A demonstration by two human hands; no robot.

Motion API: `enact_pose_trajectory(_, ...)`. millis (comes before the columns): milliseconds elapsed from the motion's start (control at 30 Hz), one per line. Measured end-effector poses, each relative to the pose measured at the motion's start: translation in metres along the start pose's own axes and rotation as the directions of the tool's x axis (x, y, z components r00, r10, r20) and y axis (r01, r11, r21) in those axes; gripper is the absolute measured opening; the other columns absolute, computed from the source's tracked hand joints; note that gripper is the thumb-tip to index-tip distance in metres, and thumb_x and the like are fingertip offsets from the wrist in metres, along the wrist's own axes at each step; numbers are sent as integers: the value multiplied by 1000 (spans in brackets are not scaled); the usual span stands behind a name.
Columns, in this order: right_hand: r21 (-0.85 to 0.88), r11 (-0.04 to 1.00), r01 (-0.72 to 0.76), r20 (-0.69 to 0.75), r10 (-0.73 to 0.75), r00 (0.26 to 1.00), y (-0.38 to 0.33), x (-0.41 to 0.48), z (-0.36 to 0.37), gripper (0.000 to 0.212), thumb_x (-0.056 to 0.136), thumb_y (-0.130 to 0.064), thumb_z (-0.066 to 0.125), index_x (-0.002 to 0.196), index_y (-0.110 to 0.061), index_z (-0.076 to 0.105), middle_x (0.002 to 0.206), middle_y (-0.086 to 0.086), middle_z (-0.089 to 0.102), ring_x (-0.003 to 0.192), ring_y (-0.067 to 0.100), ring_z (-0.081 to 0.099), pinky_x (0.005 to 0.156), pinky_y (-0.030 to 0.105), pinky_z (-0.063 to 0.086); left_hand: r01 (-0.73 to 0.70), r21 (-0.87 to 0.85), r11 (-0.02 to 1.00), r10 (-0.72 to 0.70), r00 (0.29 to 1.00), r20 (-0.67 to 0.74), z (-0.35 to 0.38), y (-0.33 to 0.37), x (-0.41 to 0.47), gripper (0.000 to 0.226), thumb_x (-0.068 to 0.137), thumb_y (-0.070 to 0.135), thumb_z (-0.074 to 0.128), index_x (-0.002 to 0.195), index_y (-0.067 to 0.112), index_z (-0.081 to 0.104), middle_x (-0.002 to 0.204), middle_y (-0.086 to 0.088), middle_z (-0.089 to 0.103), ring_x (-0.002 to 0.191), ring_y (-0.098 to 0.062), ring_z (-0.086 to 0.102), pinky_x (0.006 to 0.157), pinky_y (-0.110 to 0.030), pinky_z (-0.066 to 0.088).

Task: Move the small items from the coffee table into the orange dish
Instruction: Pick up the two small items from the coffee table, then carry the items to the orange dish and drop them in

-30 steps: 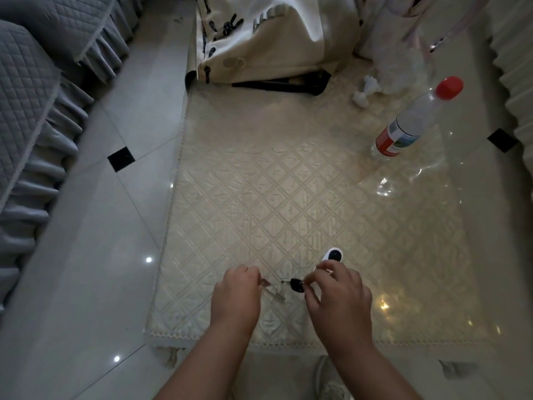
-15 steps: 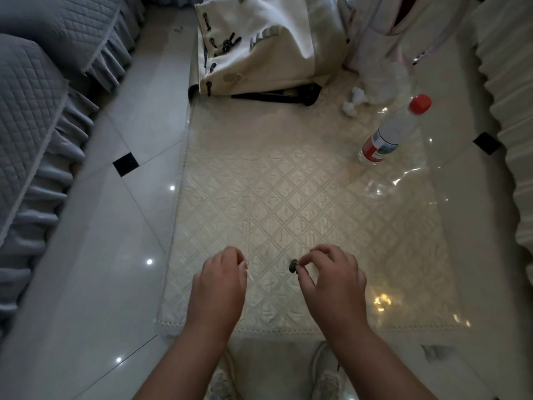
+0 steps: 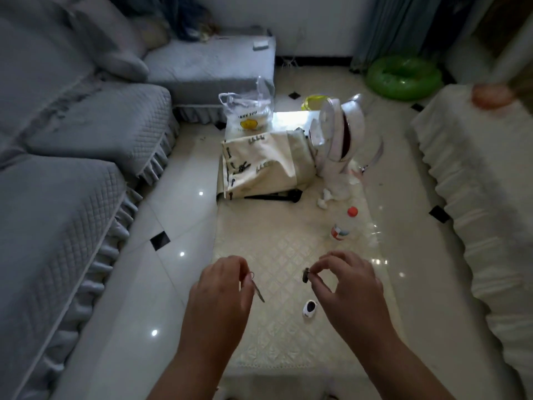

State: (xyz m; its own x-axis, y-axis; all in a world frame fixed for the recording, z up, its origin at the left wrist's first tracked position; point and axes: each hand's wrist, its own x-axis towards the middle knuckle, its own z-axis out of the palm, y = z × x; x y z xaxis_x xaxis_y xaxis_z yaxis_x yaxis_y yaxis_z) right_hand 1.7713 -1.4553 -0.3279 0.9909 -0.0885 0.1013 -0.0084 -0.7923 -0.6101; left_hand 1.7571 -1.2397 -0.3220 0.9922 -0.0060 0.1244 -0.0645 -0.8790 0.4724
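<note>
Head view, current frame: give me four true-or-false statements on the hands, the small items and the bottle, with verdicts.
1. The left hand pinches a metal key that hangs from its fingers. True.
2. The right hand is empty. False: it pinches a small dark item.
3. The white fob with a dark centre lies on the coffee table. True.
4. The red-capped bottle is in the left hand. False: it stands on the table, beyond the right hand.
</note>
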Motion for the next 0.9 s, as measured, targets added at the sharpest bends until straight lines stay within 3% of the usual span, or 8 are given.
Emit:
enact_pose_trajectory(233, 75, 984, 160, -20, -159, 987, -80, -2, -145, 8, 77, -36, 72, 79, -35, 64, 97, -22, 56, 100, 12, 53, 88, 42, 44, -183, 59, 981, 187, 980, -67, -133, 96, 1, 9, 90, 34, 53, 98, 31, 51, 104, 11, 53, 97, -8, 50, 80, -34, 48)
enact_pose_trajectory(333, 89, 956, 280, -8, -280, 960, -105, -6, -189, 8, 77, -34, 73, 78, -34, 65, 96, -24, 55, 97, 6, 53, 83, 38, 48, -212, 10, 977, 212, 971, -107, -177, 126, -7, 8, 87, 40, 50, 95, 38, 50, 107, 18, 51, 103, -3, 50, 85, -31, 49)
enact_pose_trajectory(500, 92, 913, 396, -120, -385, 915, -144, -12, -242, 10, 76, -31, 74, 81, -35, 65, 96, -24, 58, 94, 2, 54, 81, 30, 49, -310, 21, 950, 310, 939, -146, -232, 151, -9, 10, 85, 43, 51, 95, 45, 48, 104, 26, 48, 100, 3, 51, 82, -23, 48)
enact_pose_trajectory(600, 103, 913, 395, -144, -380, 914, -157, -22, -263, 8, 77, -31, 73, 81, -33, 65, 97, -22, 58, 94, 1, 55, 82, 27, 47, -336, 10, 942, 333, 928, -169, -253, 156, -10, 11, 85, 40, 57, 92, 44, 50, 104, 28, 49, 99, 8, 50, 75, -16, 45)
enact_pose_trajectory(767, 38, 947, 320, -175, -309, 935, -174, -42, -274, 8, 78, -35, 71, 81, -35, 63, 101, -23, 57, 101, 4, 55, 88, 39, 47, -403, -55, 914, 393, 910, -131, -271, 149, -2, 9, 86, 39, 56, 93, 42, 51, 105, 29, 50, 98, 8, 50, 73, -17, 46)
enact_pose_trajectory(833, 26, 958, 284, -224, -271, 936, -183, -50, -273, 9, 78, -34, 72, 82, -36, 64, 102, -23, 58, 102, 2, 55, 88, 33, 47, -444, -73, 893, 434, 893, -116, -279, 143, 2, 8, 87, 41, 52, 95, 42, 51, 105, 32, 49, 98, 7, 51, 75, -22, 49)
enact_pose_trajectory(900, 27, 971, 236, -292, -218, 931, -192, -61, -271, 11, 78, -33, 72, 83, -37, 64, 101, -24, 57, 100, -3, 54, 85, 16, 43, -484, -92, 870, 474, 873, -110, -287, 136, 4, 7, 89, 41, 50, 96, 40, 51, 103, 32, 49, 95, 7, 51, 75, -25, 50)
